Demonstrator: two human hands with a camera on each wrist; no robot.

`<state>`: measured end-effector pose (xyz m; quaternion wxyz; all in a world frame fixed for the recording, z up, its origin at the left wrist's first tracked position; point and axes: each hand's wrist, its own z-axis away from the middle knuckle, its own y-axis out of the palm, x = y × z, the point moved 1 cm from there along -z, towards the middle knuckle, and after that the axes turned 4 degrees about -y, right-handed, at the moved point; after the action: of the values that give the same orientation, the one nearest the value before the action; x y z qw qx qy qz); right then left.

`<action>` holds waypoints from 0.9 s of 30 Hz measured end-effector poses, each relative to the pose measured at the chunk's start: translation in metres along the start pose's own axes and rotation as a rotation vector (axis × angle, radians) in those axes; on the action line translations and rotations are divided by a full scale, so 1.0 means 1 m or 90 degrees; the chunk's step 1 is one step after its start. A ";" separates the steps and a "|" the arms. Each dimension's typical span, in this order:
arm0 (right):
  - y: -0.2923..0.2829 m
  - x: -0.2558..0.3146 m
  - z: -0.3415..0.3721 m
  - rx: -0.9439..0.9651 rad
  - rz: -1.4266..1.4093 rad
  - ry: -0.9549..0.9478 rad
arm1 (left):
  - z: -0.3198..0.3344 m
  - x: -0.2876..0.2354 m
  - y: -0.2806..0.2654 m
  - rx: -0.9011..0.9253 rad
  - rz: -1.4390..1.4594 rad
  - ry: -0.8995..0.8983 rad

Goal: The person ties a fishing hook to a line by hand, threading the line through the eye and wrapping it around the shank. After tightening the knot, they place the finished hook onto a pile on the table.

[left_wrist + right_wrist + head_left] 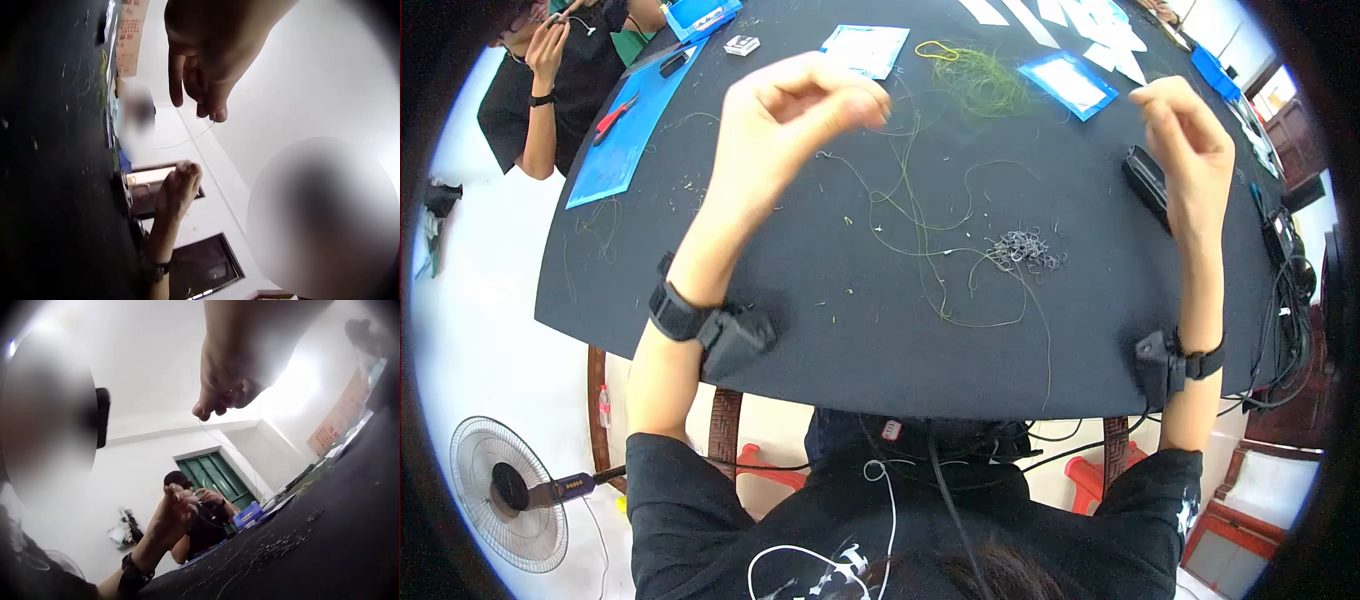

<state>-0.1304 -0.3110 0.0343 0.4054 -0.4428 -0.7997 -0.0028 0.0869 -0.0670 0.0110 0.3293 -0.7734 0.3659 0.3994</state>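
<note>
Both hands are raised above the dark table (850, 350), well apart. My left hand (785, 120) pinches a fine fishing line (201, 133) between thumb and fingertip; its free part curves away in the left wrist view. With thumb and forefinger together, my right hand (1190, 140) grips a thin line (215, 439) that trails downward in the right wrist view. Between and below the hands lie loose strands of greenish line (922, 220) and a pile of small dark hooks (1025, 250). Farther back sits a tangled green line bundle (985, 90) with a yellow loop (937, 50).
A black case (1145, 180) lies beside the right forearm. Blue-edged packets (1070, 85) and white papers (1105, 35) lie at the back. On the left, red-handled pliers (613, 118) rest on a blue mat (615, 160), near another person (540, 110). Cables (1280, 330) hang at right.
</note>
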 end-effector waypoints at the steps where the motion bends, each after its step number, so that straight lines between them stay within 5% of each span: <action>1: 0.009 0.014 0.001 0.054 -0.041 -0.031 | 0.003 -0.007 0.007 0.041 0.055 -0.023; 7: 0.035 0.059 0.007 0.240 -0.088 -0.138 | 0.018 -0.032 0.031 0.147 0.193 -0.037; 9: 0.038 0.062 0.005 0.296 -0.076 -0.297 | 0.022 -0.036 0.038 0.163 0.207 -0.061; 17: 0.061 0.071 0.025 0.320 -0.318 -0.155 | 0.028 -0.042 0.053 0.226 0.261 -0.073; 27: 0.076 0.076 0.040 0.312 -0.267 -0.251 | 0.035 -0.043 0.061 0.324 0.318 -0.118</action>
<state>-0.1233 -0.1965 0.0295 0.3282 -0.1510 -0.9127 0.1909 0.0054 -0.0578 0.0182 0.4353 -0.5142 0.5994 0.4322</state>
